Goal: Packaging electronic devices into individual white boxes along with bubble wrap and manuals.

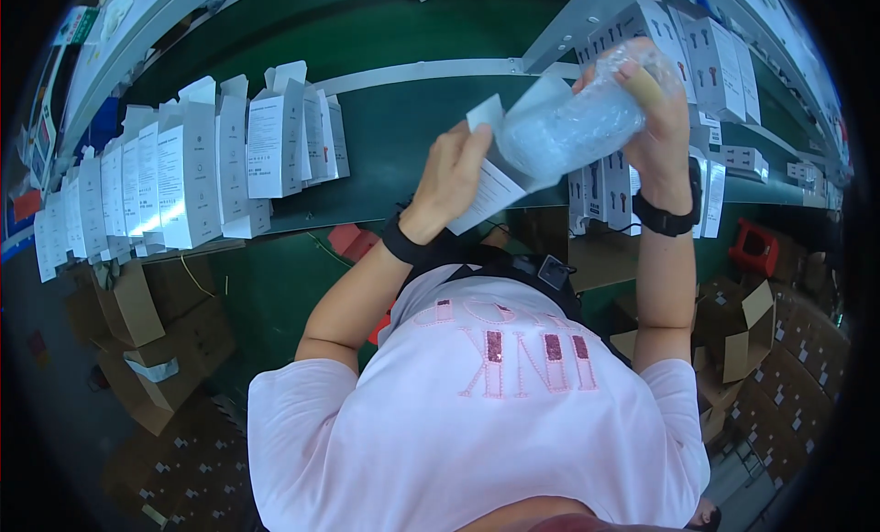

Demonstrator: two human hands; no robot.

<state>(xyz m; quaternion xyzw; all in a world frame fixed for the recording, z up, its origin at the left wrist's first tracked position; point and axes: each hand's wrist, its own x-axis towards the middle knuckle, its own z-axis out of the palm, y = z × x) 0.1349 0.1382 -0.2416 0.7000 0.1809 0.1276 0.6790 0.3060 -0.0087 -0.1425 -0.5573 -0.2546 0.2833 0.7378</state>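
My left hand [451, 176] is closed around the side of a white carton [489, 198], whose top flaps stand open. A bundle in clear bubble wrap [570, 133] lies tilted at the carton's mouth, its lower end between the flaps. My right hand [662, 120] grips the upper end of this bundle, with a tan covering on one finger. What the wrap encloses is too blurred to name. Both wrists wear black bands.
A row of upright white cartons [188, 179], several with raised flaps, lines the left of the green bench [390, 129]. More printed cartons [720, 69] stand at the right near a metal post [579, 23]. Brown cardboard boxes [170, 335] and a red plastic object [753, 249] sit below.
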